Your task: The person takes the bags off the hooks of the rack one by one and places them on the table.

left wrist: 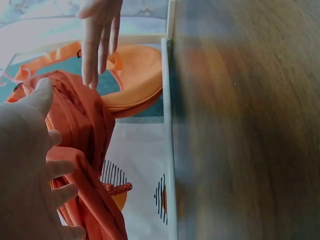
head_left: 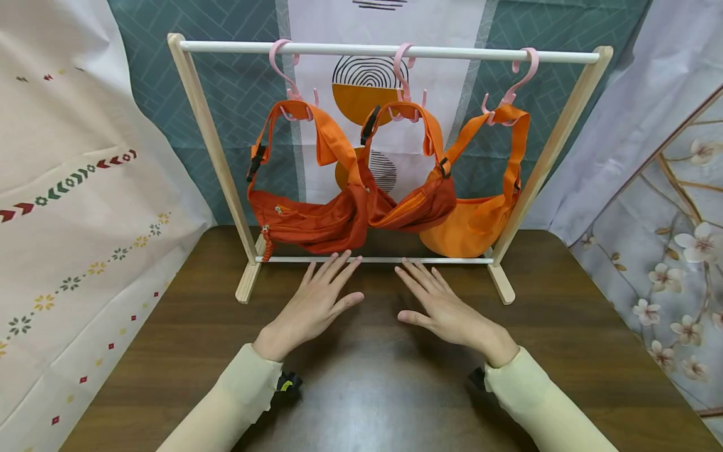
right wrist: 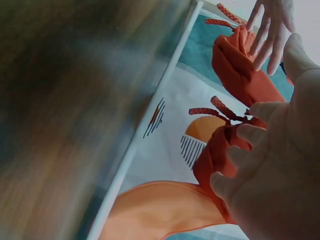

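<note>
Three small bags hang by their straps from pink hooks on a rack's white top bar. The left one is a rust-red zippered waist bag (head_left: 316, 220) with an orange strap. In the middle hangs another rust-red waist bag (head_left: 418, 204). A plain orange bag (head_left: 465, 229) is at the right, partly behind the middle one. My left hand (head_left: 316, 301) is held out, fingers straight and spread, in front of the left bag and holding nothing. Likewise my right hand (head_left: 452, 311) extends empty with straight fingers, below the middle and orange bags.
The rack has wooden legs (head_left: 556, 150) and a white lower bar (head_left: 378, 259) near the brown table (head_left: 361, 402). Pink hooks (head_left: 403, 69) hold the straps. Behind hangs a patterned cloth (head_left: 237, 88); printed curtains (head_left: 73, 188) flank the table.
</note>
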A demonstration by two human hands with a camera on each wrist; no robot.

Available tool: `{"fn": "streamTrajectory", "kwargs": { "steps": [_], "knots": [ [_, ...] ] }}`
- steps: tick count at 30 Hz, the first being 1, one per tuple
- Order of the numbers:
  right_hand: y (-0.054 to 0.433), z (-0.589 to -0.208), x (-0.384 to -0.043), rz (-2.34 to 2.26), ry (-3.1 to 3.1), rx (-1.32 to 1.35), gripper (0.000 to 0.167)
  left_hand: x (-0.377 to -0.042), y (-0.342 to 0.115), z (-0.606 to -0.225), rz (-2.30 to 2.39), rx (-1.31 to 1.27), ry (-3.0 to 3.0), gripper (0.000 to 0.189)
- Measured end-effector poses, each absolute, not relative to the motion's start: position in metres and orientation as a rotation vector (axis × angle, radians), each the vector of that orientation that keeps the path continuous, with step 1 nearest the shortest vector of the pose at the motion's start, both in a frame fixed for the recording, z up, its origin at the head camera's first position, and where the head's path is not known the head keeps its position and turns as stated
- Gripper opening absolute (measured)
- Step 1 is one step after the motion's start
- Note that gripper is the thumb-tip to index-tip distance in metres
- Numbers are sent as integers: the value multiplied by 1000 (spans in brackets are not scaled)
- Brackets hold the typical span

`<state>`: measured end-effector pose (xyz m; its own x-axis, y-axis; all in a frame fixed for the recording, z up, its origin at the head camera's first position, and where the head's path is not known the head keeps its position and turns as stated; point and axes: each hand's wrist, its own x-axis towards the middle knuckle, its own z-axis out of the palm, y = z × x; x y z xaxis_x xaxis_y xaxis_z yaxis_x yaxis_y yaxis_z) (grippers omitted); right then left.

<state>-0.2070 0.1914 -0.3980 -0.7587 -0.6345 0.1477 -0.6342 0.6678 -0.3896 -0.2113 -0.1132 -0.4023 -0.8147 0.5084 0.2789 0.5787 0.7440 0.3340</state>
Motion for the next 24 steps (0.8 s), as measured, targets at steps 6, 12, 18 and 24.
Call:
{"fn": "streamTrajectory", "kwargs": {
  "steps": [6,12,18,24],
  "knots": [
    [193,-392,-210,-687,2851,-1097,86,-210,-113,-397,-614,-883,-2761,71],
    [196,-382,-211,-728,2830,-1112,85,-208,-111,-385,-617,-892,-2728,70],
    [198,-371,-215,-760,2821,-1109,85,-213,-114,-372,-646,-886,-2668,69],
    [197,-361,-220,-798,2798,-1143,85,-218,-119,-361,-668,-869,-2627,70]
  ]
}}
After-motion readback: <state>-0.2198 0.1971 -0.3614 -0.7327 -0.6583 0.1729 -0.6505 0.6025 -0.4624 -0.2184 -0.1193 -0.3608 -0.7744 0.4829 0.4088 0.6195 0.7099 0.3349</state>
